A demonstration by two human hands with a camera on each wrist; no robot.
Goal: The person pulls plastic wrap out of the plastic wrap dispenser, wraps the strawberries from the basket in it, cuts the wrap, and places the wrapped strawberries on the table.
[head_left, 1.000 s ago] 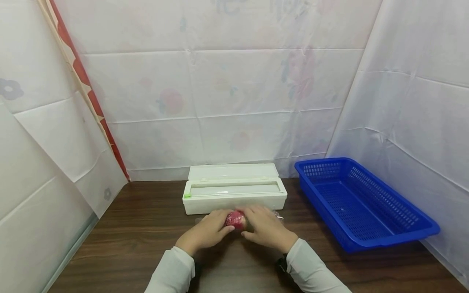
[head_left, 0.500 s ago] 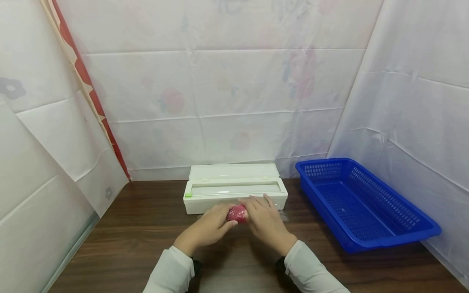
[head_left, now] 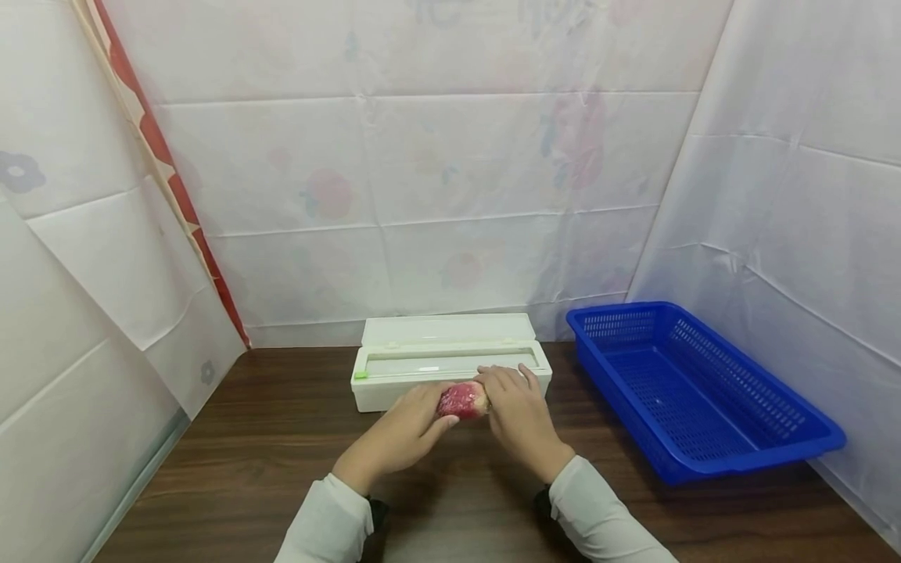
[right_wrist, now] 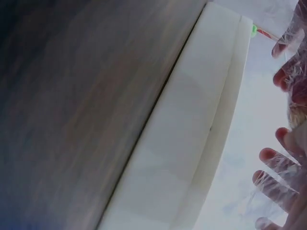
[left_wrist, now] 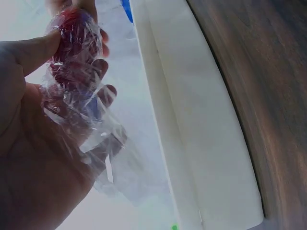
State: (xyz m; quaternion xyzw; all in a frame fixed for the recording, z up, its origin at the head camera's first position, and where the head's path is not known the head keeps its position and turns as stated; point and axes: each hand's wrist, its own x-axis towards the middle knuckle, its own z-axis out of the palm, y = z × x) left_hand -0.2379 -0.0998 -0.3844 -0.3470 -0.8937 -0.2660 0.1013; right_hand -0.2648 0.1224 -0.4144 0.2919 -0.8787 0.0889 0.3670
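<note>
A red oval item (head_left: 463, 399) with a pale end, its exact kind unclear under the film, is held above the table between both hands. Clear cling film (left_wrist: 96, 122) wraps it, and a loose crumpled tail hangs over the left palm in the left wrist view. My left hand (head_left: 397, 428) grips the left side, thumb near and fingers beyond. At the pale end, my right hand (head_left: 519, 414) holds the item; its fingers are spread, with film across them, in the right wrist view. Right behind the hands stands a white cling film box (head_left: 450, 387), its lid raised.
A blue perforated plastic basket (head_left: 619, 397) stands on the right of the dark wooden table (head_left: 281, 461). A small green slider (head_left: 360, 375) sits at the box's left front edge. White patterned sheets (head_left: 450, 172) close off the back and sides.
Both hands have lifted the red item up and slightly away, towards the box. The right hand has shifted around its right end, so more of the pale end shows.
</note>
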